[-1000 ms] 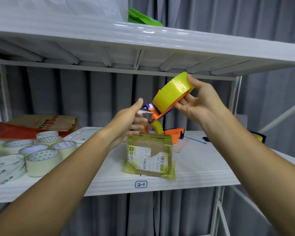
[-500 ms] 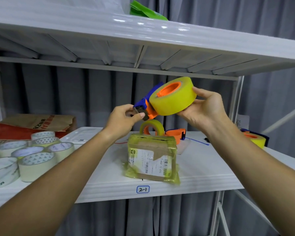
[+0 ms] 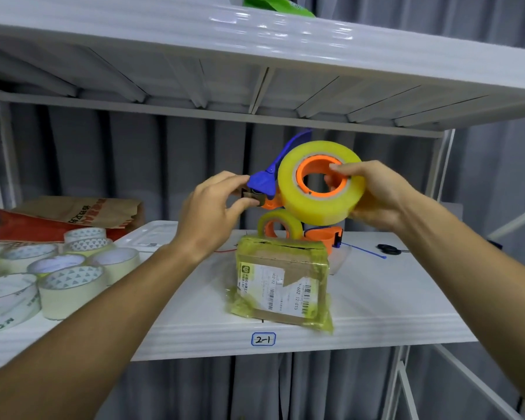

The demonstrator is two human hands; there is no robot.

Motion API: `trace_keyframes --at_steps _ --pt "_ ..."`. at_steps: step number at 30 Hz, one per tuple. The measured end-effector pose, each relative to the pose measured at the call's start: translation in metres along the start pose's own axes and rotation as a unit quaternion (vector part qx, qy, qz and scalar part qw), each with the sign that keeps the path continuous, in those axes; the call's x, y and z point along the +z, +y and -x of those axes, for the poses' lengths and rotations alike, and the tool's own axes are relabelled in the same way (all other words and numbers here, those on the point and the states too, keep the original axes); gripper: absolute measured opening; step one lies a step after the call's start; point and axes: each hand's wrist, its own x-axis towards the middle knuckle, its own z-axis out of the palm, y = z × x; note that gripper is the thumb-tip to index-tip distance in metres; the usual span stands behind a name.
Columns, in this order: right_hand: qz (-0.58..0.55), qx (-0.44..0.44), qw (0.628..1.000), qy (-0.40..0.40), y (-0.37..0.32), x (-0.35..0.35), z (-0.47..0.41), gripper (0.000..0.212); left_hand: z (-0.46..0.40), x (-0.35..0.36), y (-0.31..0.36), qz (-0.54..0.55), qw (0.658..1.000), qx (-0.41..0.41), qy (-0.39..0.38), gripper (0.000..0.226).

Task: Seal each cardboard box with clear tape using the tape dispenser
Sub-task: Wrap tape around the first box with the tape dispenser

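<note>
Shelf edge [image 3: 285, 331] nearest, white, with a handwritten "2-1" label [image 3: 263, 339] on its front lip. Just above the label sits the cardboard box [image 3: 282, 287], at the shelf's front, wrapped in yellowish tape, shipping label with barcodes facing out, a dark slit along its top seam.

Left of it, well apart: a cluster of tape rolls [image 3: 58, 274], whitish with printed cores.

Both forearms come in from the bottom corners. Held in the air above the box, not touching it: the tape dispenser [image 3: 288, 189], orange hub, blue guard, loaded with a thick clear-yellow tape roll [image 3: 322, 204]. Right hand [image 3: 379, 198] grips the roll, thumb hooked into the orange core, fingers wrapped behind and mostly hidden. Left hand [image 3: 215, 210] is at the dispenser's blade end: thumb and forefinger pinch something small at the cutter under the blue guard, probably the tape end, can't confirm. Other fingers curled loosely.

Behind the box on the shelf: a second dispenser [image 3: 288, 230] with a thinner roll, orange body, standing right behind the box's back edge. Right of it a blue cable tie [image 3: 364, 251] and a small black object [image 3: 387, 249].

Far left back: brown paper bag [image 3: 73, 212] lying flat. Upper shelf [image 3: 255, 56] overhead, green bag [image 3: 273, 4] on top. Grey curtain [image 3: 134, 162] behind.
</note>
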Motion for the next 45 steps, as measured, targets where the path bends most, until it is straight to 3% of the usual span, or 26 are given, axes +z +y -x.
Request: trace_keyframes --at_steps 5,10,15,17,30,45 --pt "0.140 -0.059 0.988 -0.001 0.002 0.001 -0.006 0.020 0.007 -0.006 -0.011 -0.041 0.999 0.007 -0.023 0.026" --pt "0.181 -0.104 0.977 -0.033 0.005 0.002 -0.006 0.017 0.013 -0.010 -0.015 -0.060 0.994 0.000 -0.094 0.049" --pt "0.213 -0.128 0.968 -0.024 0.001 0.002 -0.009 0.028 0.015 -0.017 -0.033 -0.051 0.985 0.000 -0.165 0.023" --pt "0.216 -0.128 0.968 -0.027 0.001 0.003 -0.011 0.029 0.021 -0.020 -0.038 -0.044 0.983 -0.001 -0.177 0.015" --pt "0.194 -0.107 0.973 -0.057 0.015 0.012 -0.026 0.041 0.054 -0.017 -0.033 0.076 0.979 -0.041 -0.185 0.024" --pt "0.153 -0.066 0.985 -0.034 0.025 0.008 -0.026 0.029 0.073 -0.009 -0.039 0.042 0.976 -0.005 -0.213 0.031"
